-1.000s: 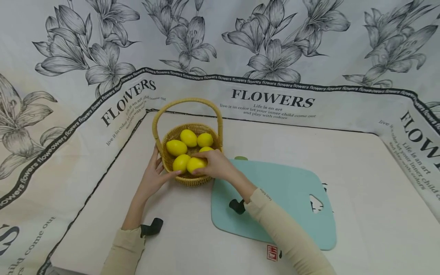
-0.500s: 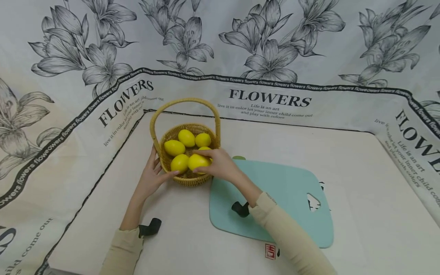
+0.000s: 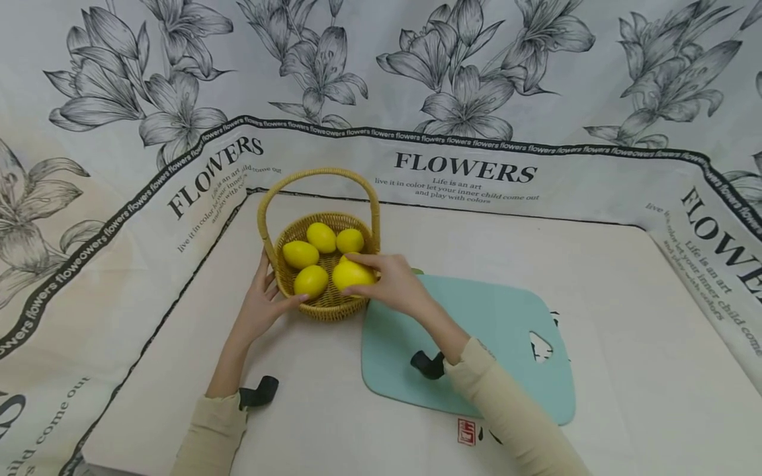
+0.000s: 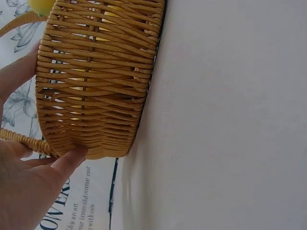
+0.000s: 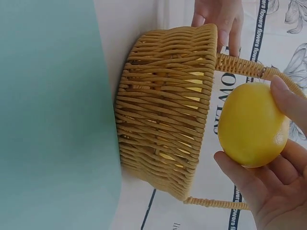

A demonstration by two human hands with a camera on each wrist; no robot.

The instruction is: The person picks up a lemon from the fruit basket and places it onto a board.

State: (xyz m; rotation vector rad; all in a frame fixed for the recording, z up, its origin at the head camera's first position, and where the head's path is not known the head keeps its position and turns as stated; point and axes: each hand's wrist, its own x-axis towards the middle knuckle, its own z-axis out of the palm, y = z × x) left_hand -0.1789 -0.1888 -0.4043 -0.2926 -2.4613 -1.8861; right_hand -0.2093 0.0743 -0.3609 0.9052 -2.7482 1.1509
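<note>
In the head view, my right hand pinches a yellow lemon between thumb and fingers, over the right side of a wicker basket with a tall arched handle. From the right wrist, this lemon appears above the basket's rim. Several other lemons lie inside the basket; the held one overlaps another. My left hand grips the basket's left side, thumb at the front rim. In the left wrist view, fingers press against the woven wall.
A light blue cutting board with a cut-out grip hole lies right of the basket. A small green thing peeks out behind its far edge. A white cloth printed with flowers covers the table and rises behind it. Black devices sit at both wrists.
My right hand has moved a little right and up, carrying the lemon away from the one beside it in the basket. The left hand has kept its grip on the basket.
</note>
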